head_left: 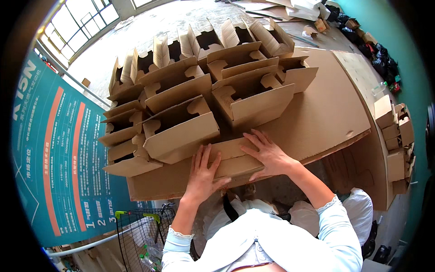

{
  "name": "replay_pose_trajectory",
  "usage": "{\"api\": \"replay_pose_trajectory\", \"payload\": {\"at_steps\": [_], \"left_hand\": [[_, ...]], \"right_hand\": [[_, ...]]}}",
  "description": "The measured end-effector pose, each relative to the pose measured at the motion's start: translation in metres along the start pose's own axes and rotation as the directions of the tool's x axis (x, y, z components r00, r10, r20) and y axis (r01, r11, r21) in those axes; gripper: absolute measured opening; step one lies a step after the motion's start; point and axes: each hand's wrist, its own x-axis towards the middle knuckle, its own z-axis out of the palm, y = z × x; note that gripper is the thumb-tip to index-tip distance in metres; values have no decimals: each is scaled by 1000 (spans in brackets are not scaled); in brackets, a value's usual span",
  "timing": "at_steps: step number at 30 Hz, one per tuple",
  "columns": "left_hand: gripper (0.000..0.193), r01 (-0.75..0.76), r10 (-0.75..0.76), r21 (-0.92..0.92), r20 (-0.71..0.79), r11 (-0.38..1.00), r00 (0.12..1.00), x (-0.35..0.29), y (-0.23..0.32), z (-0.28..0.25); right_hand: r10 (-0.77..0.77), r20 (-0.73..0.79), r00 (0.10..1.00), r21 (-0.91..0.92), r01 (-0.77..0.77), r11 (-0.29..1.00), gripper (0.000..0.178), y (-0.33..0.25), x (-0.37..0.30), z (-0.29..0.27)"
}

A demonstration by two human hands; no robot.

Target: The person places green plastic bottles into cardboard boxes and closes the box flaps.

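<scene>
A narrow piece of folded brown cardboard (230,154) lies at the near edge of the cardboard-topped table, between my two hands. My left hand (203,174) rests on its left end, fingers spread and pointing away from me. On its right end lies my right hand (270,156), its fingers also apart. Neither hand is closed around anything. Just beyond them stand open-topped cardboard boxes, the nearest being a left box (183,136) and a right box (253,102) with their flaps up. The underside of the cardboard piece is hidden.
Several more open boxes (176,86) stand packed in rows behind. The table's cardboard top (326,109) stretches to the right. A green printed banner (68,158) stands at left, above a black wire cart (140,231). Small cartons (396,154) are stacked at right, with black bags (383,61) along the wall.
</scene>
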Motion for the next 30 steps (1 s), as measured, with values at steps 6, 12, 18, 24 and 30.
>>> {"api": "replay_pose_trajectory", "payload": {"at_steps": [6,12,18,24,30], "left_hand": [[75,23,-19,-43,86,999,996,0,-4,7],[73,-93,91,-79,-32,993,995,5,-6,24],[75,-176,172,-181,-36,968,984,45,40,50],[66,-270,250,-158,-137,950,959,114,136,104],[57,-189,143,-111,-333,976,932,224,216,161]], "right_hand": [[88,174,981,-194,-53,980,100,-2,13,2],[31,-18,999,-203,-34,979,95,6,-16,14],[104,-49,993,-190,-112,975,96,47,-68,0],[171,-27,985,-242,-173,955,101,141,-142,-35],[88,-110,990,-222,-111,969,93,276,-167,-74]]}}
